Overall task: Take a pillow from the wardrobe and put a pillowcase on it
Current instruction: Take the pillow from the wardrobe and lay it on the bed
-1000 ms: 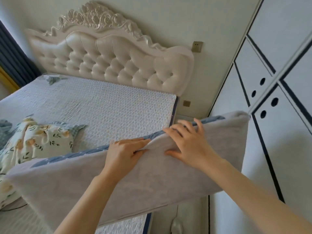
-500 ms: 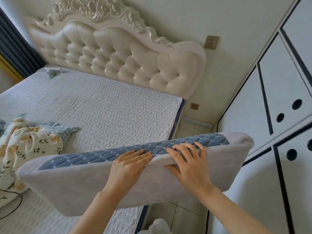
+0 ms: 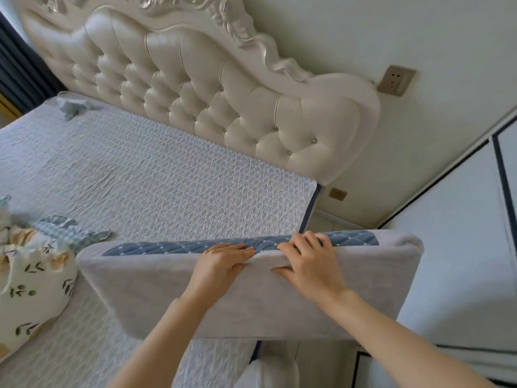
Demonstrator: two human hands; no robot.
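Note:
A long grey pillow (image 3: 167,298) with a quilted blue top strip hangs in the air over the right edge of the bed, held level on its long side. My left hand (image 3: 221,264) and my right hand (image 3: 307,264) sit side by side at its upper middle, fingers curled over the top edge and thumbs pressed into the grey face. A floral pillowcase (image 3: 30,278), cream with leaf prints and a blue checked frill, lies crumpled on the bed at the left. The white wardrobe (image 3: 461,247) with dark trim stands at the right, doors closed.
The bed (image 3: 145,175) has a pale quilted cover and a tufted cream headboard (image 3: 212,96). A small crumpled grey cloth (image 3: 74,106) lies near the headboard. A narrow tiled gap separates bed and wardrobe. A dark curtain (image 3: 19,74) hangs at far left; a wall socket (image 3: 396,80) is above.
Both hands have carried the pillow lower and further over the bed, tilting it so more of the blue top strip shows. The view has dipped toward the bed.

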